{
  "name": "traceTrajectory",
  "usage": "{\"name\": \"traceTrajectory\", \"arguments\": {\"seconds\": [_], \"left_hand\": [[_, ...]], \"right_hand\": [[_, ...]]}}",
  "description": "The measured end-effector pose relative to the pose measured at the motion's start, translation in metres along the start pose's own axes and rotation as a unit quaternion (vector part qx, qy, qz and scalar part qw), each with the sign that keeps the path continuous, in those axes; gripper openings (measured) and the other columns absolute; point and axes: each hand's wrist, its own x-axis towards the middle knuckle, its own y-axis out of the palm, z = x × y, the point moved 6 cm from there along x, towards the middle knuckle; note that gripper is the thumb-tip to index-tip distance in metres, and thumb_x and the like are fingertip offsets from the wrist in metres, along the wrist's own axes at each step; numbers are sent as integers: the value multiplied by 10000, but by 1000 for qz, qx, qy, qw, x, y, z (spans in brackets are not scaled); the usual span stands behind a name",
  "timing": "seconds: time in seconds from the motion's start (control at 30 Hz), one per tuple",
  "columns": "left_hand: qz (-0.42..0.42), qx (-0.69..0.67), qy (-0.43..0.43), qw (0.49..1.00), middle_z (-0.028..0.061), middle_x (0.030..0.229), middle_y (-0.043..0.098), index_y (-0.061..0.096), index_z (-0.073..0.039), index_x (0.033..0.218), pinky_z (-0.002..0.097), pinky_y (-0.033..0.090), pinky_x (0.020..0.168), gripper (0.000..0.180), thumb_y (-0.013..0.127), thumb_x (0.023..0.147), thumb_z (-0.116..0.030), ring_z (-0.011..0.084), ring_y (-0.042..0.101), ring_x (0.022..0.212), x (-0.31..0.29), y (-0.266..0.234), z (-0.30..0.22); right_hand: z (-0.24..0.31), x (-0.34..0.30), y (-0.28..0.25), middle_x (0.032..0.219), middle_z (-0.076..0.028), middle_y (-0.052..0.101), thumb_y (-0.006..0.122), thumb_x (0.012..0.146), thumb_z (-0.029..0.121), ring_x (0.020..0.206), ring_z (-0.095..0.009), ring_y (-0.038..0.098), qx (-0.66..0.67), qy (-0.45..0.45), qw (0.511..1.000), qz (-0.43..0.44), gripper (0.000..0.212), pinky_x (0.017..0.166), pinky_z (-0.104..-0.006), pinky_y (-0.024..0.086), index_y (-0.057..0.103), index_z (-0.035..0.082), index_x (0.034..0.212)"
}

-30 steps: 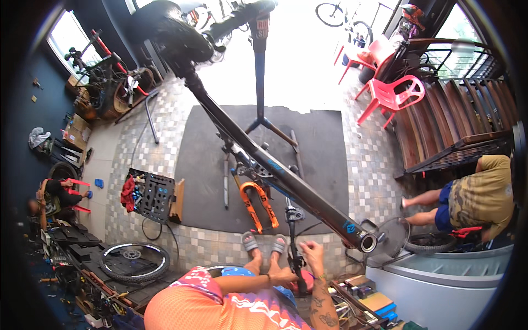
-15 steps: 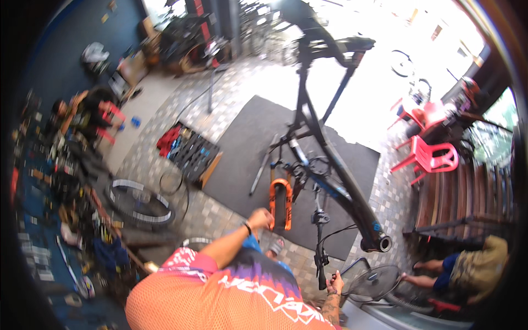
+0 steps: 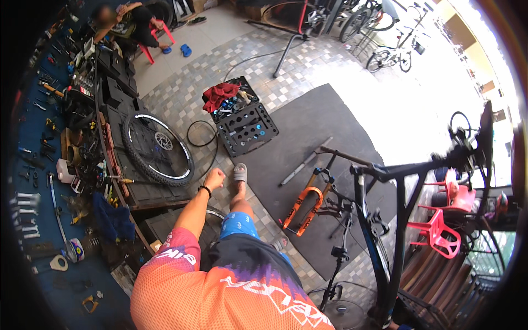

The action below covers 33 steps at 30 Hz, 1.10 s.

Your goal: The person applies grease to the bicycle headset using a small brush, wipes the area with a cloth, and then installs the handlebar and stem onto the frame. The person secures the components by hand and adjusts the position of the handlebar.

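My left hand (image 3: 214, 179) hangs in front of me with its fingers curled closed, and nothing shows in it. A dark band circles the wrist. It is nearest to a bicycle wheel (image 3: 158, 147) with a disc rotor, lying on a black bench top, and does not touch it. My right hand is out of view. To the right hangs a dark bicycle frame (image 3: 366, 242). An orange suspension fork (image 3: 303, 212) and a handlebar (image 3: 340, 253) are beside it. An open black tool case (image 3: 247, 130) lies on the floor ahead, with a red cloth (image 3: 221, 97) on it.
A tool wall (image 3: 33, 165) and the cluttered bench run along my left. A dark mat (image 3: 308, 124) covers the floor, with a grey tube (image 3: 305, 160) on it. A seated person (image 3: 132, 25) is at the far left. Red chairs (image 3: 437, 231) stand at the right.
My view has turned left, so the frame and fork sit farther right. My left hand is now nearer the bench wheel. My right hand, earlier by the handlebar grip, has left the picture.
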Motion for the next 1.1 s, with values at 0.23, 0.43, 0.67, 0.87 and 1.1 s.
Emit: {"name": "traceTrajectory", "arguments": {"seconds": [0.23, 0.43, 0.67, 0.87, 1.1], "left_hand": [[-199, 111, 90, 969, 203, 1068, 742, 654, -81, 1136, 525, 545, 894, 245, 672, 952, -241, 435, 681, 1055, 237, -108, -51], [-230, 320, 178, 902, 128, 1479, 531, 712, -136, 1186, 533, 489, 1075, 272, 667, 918, -157, 375, 506, 1371, 362, -143, -131], [-229, 297, 131, 918, 131, 1114, 727, 716, -87, 1040, 469, 504, 1032, 167, 715, 889, -157, 343, 650, 1173, 443, -169, -113], [-277, 11, 206, 938, 139, 958, 708, 692, -77, 1017, 470, 558, 850, 234, 808, 819, -117, 360, 680, 988, 386, -223, -157], [-118, 265, 60, 955, 134, 1470, 560, 782, -140, 1071, 479, 476, 1121, 233, 761, 842, -108, 336, 500, 1399, 395, -181, -152]], "right_hand": [[178, -155, 131, 732, -118, 741, 670, 996, 511, 613, -209, 666, -31, -41, 983, 174, 579, 548, -379, 516, 759, -39, 840], [251, -211, 137, 717, -113, 733, 655, 1010, 509, 593, -195, 652, -100, -32, 979, 173, 579, 532, -358, 500, 751, -30, 824], [339, -192, 90, 700, -106, 724, 637, 1026, 507, 570, -179, 635, -180, -85, 970, 141, 581, 514, -333, 482, 742, -19, 804], [445, -120, 111, 686, -100, 716, 622, 1040, 505, 550, -165, 621, -155, -233, 948, 152, 585, 498, -312, 466, 734, -10, 788], [596, 1, 237, 822, -64, 732, 645, 1043, 391, 631, -121, 580, -140, -443, 847, 259, 402, 576, -297, 469, 780, 12, 1028]]}}
